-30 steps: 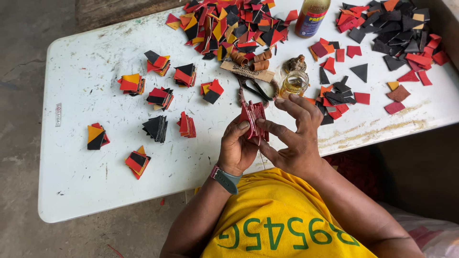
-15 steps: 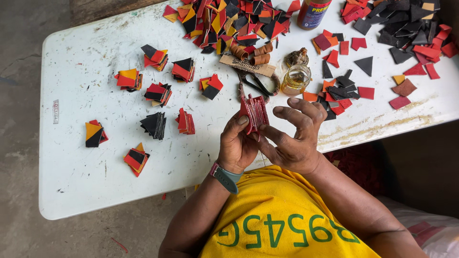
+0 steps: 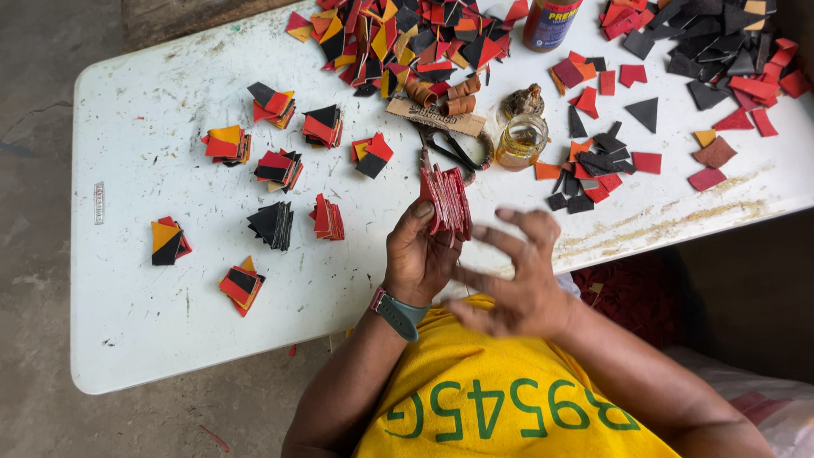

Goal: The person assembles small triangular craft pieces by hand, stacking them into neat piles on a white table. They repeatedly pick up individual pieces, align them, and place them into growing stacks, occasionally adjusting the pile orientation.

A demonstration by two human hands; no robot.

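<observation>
My left hand [image 3: 420,254], with a grey-green watch on its wrist, is shut on a thick stack of red cut pieces [image 3: 447,198] and holds it upright over the white table [image 3: 170,322]. My right hand [image 3: 513,276] is just right of the stack and below it. It is motion-blurred, its fingers are spread, and it holds nothing. Black scissors [image 3: 454,150] lie on the table just beyond the stack.
Small sorted stacks of red, black and yellow pieces [image 3: 275,168] lie to the left. A big loose heap [image 3: 407,34] fills the far edge, and more red and black pieces [image 3: 721,51] lie at the right. A small glass jar [image 3: 521,140] and a bottle [image 3: 549,21] stand nearby.
My right hand has let go of the red stack and drawn back towards my body with its fingers spread. My left hand still holds the stack.
</observation>
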